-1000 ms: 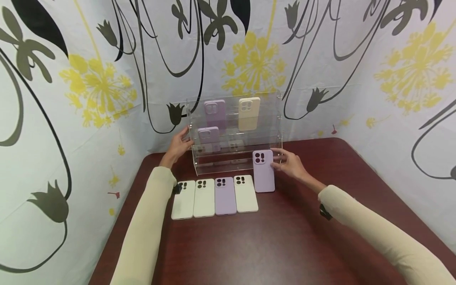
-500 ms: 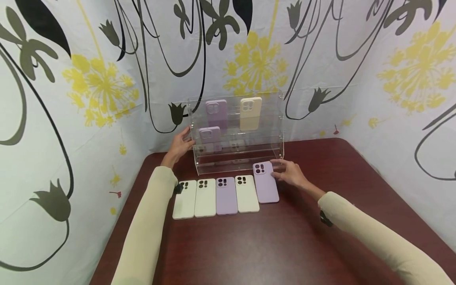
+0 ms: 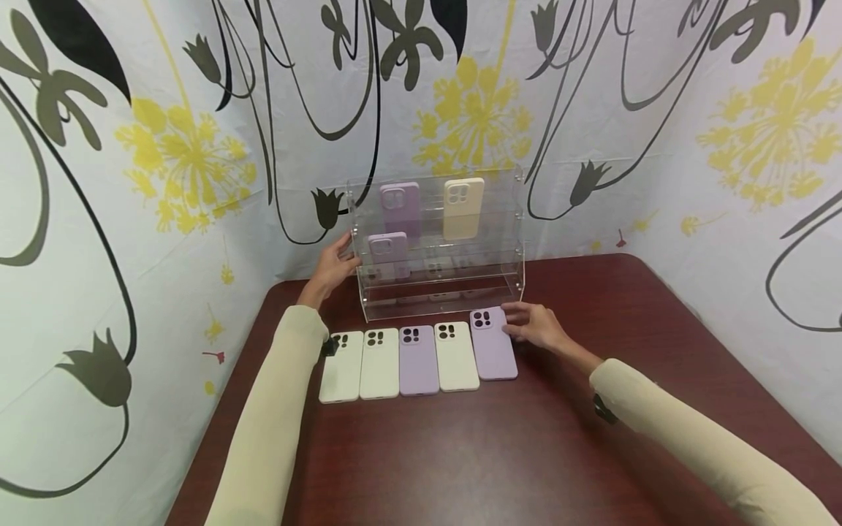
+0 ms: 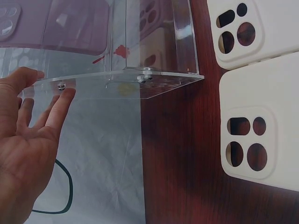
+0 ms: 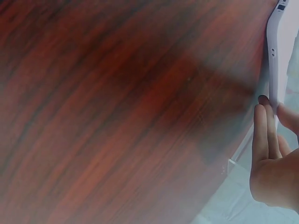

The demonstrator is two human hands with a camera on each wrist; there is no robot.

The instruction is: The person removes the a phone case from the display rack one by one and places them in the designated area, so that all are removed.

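Touching the purple case (image 3: 493,345) with its fingertips, the right hand (image 3: 534,326) lies low on the table (image 3: 500,453); its fingers (image 5: 264,122) look nearly straight along the case's right edge, with the thumb on the other side of that thin rim. The case lies flat, just in front of the clear rack (image 3: 439,241) and right beside the last of four cases in a row (image 3: 397,361). The left hand (image 3: 332,264) rests open against the rack's left wall, fingers (image 4: 55,110) flat on the plastic.

I think the case is light, thin and a bit bendy, so it will not break. It may feel a little grippy. The long side edges look like the best place to pinch it. The rack looks stiff and slippery, and it could slide if pushed.
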